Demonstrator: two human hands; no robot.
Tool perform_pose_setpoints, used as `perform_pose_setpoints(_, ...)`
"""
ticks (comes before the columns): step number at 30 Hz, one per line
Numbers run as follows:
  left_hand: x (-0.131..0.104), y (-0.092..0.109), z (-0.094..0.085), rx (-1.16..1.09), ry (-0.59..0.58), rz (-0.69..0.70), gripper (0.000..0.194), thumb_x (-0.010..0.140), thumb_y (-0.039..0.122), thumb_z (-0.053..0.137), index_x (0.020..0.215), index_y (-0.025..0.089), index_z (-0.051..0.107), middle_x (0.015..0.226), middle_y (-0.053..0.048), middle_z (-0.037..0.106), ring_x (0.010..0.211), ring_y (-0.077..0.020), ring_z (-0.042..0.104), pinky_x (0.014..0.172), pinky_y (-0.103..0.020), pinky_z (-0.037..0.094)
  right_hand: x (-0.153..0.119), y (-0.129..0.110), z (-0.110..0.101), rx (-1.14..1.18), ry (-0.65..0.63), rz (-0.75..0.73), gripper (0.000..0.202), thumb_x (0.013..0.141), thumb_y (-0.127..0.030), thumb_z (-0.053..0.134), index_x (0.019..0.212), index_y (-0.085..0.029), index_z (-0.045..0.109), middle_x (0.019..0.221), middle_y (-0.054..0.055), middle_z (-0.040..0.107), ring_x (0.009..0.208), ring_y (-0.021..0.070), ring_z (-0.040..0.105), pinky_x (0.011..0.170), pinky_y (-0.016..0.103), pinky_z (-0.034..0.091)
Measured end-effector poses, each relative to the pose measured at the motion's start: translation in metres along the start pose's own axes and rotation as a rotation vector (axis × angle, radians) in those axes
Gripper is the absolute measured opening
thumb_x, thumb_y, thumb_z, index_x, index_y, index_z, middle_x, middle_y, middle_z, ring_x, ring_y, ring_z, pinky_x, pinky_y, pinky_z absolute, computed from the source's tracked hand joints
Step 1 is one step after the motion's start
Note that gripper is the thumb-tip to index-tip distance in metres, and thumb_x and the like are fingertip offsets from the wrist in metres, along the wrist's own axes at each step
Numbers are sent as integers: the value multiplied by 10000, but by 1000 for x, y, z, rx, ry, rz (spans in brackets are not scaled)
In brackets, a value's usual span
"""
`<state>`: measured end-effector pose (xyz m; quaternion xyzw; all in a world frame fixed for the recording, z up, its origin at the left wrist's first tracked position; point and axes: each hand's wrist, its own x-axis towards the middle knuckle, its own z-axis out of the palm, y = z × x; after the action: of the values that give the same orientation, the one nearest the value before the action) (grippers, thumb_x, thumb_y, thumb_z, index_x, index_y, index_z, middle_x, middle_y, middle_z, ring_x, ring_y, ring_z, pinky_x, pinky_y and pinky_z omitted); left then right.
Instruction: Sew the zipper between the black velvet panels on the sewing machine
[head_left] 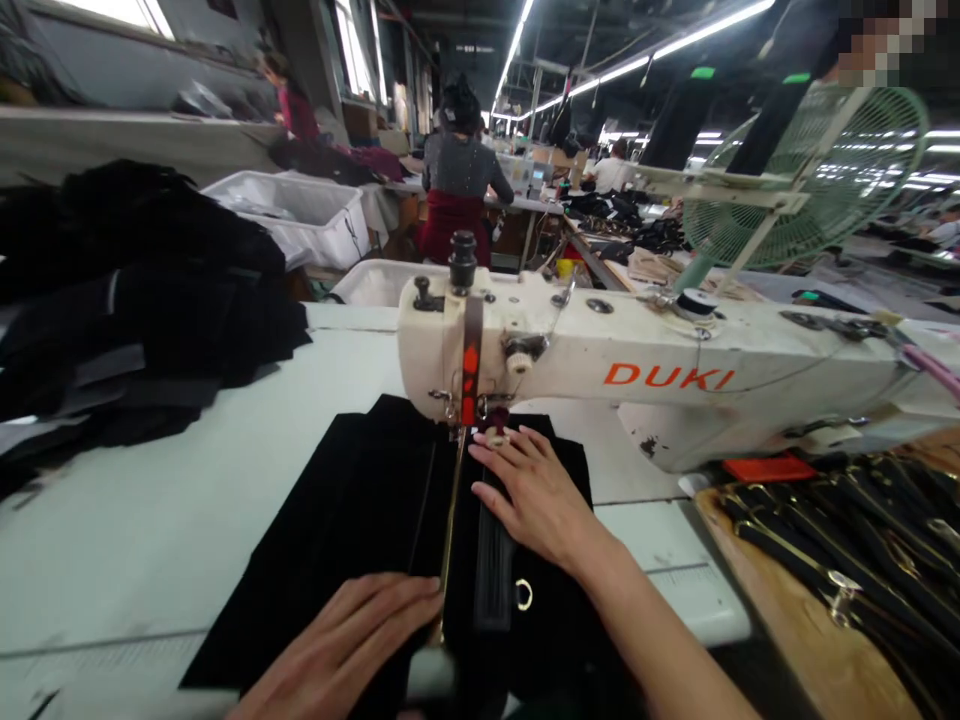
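At the frame's lower centre, the black fabric panel (352,510) with gold zipper (451,520) runs lengthwise toward the white sewing machine (675,375) above, left hand (345,645) and right hand (536,495) both spread flat on it.

Pale bench (225,480), smooth and broad. Bearing a white sewing machine (675,385) across the middle, flat black cloth (352,520) under its needle, a heap of dark garments (142,290) at far left, a wooden board (810,620) of black zippers (862,540) at right.

Both hands (442,570) press black fabric (352,530) under sewing machine (645,375).
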<state>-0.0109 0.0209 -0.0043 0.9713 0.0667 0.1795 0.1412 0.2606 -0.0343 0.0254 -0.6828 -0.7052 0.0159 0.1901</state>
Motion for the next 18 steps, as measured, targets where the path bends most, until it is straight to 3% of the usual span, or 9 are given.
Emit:
perform_pose_setpoints(4,-2,14,-8,-27,20,-180,437,888,187,595,1317,234,531,1366,-41,575,1239,-174,590,1031,-267,475,-19,-23,-12,18,20,-2,355,974,-279,605,1298,-134,613,1369,124,598,1269,288,533,1118,511,405)
perform_pose_setpoints(7,-2,19,-8,-58,89,-194,330,890,161,554,1209,243,574,1318,-40,584,1205,-156,614,1024,-244,473,-46,-47,-17,220,-14,38,246,963,-215,608,1201,-180,661,1216,74,663,1150,222,597,1027,408,502)
perform_pose_setpoints(12,-3,20,-6,-41,124,-173,341,961,215,526,1295,263,574,1314,-38,584,1195,-173,622,1029,-282,481,-82,-70,-8,334,1,49,362,891,-136,653,1239,-234,627,1302,47,622,1283,225,526,1163,481,388)
perform_pose_setpoints(18,-7,18,0,-68,119,-135,404,965,150,485,1337,272,583,1342,-52,573,1221,-203,603,1021,-313,509,-91,-83,6,280,60,3,468,881,-122,615,1332,-235,562,1331,46,605,1317,233,495,1199,552,329)
